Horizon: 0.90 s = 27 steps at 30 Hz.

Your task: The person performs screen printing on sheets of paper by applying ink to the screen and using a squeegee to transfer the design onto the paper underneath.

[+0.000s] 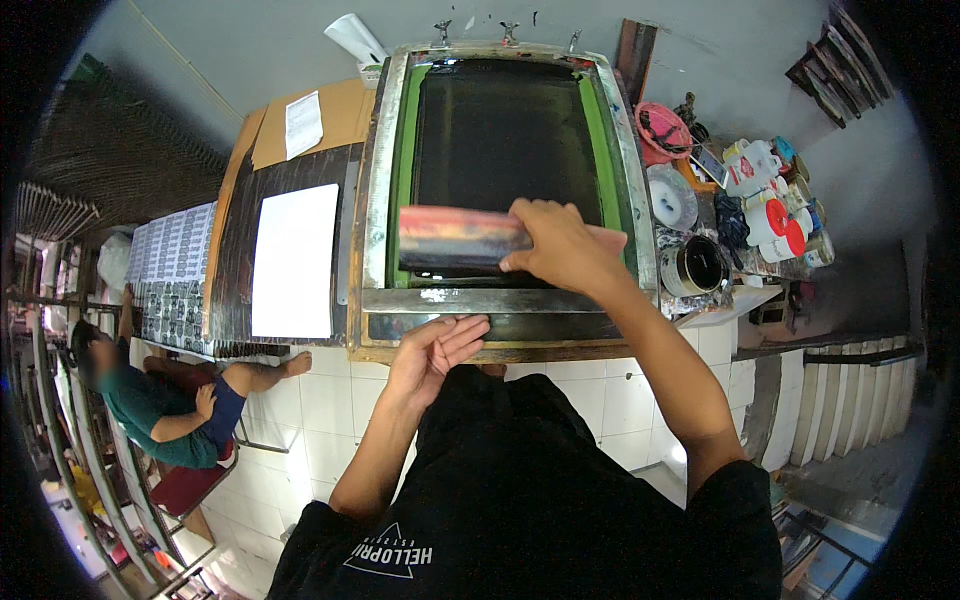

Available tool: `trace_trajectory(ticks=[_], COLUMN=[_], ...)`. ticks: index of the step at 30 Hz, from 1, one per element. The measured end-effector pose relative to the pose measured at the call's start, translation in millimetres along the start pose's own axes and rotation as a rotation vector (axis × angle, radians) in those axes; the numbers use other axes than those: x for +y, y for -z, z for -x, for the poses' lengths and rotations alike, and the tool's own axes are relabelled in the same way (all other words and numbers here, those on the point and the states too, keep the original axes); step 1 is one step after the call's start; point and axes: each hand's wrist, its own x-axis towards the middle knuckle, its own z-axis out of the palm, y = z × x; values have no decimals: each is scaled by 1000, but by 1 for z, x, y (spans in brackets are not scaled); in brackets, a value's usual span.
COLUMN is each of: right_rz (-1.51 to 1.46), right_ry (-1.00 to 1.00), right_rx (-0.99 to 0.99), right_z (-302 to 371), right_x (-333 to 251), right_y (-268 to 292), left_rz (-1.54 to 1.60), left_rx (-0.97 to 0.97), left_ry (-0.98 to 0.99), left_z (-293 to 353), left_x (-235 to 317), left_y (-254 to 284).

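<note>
A screen-printing frame (378, 190) with metal rails lies on the table in front of me. Green strips run along the sides of its mesh, and dark ink (500, 130) covers the middle. My right hand (555, 245) grips a wide squeegee (455, 238), reddish on top and dark below, lying crosswise over the near part of the screen. Just in front of the near rail, my left hand (435, 355) is turned palm up with its fingers stretched out and holds nothing. Whether its fingertips touch the frame, I cannot tell.
White paper (295, 260) lies left of the frame, beside printed sheets (170, 260). To the right stand an open tub of dark ink (703, 265), a pink basket (663, 132) and red-lidded containers (775, 218). Clamps (510, 33) line the far edge. A person (160, 410) sits at left.
</note>
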Motion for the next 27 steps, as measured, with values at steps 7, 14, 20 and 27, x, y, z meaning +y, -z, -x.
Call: trace_trajectory(ticks=[7,14,20,27], right_rz=[148,269,364,431], right_ry=[35,102,167,153], right_rx=[-57,109,253,278], right_z=[3,4,-44,-137], right_x=[-3,-5,22,67], right_y=[-31,-35,-24,3], left_rz=[56,1,46,32], left_rx=[49,134,155,155], left_ry=[64,62,104,156], left_z=[-6,-6,-9,-6], left_x=[-3,-3,-5,-5], left_y=[8,6,13,17])
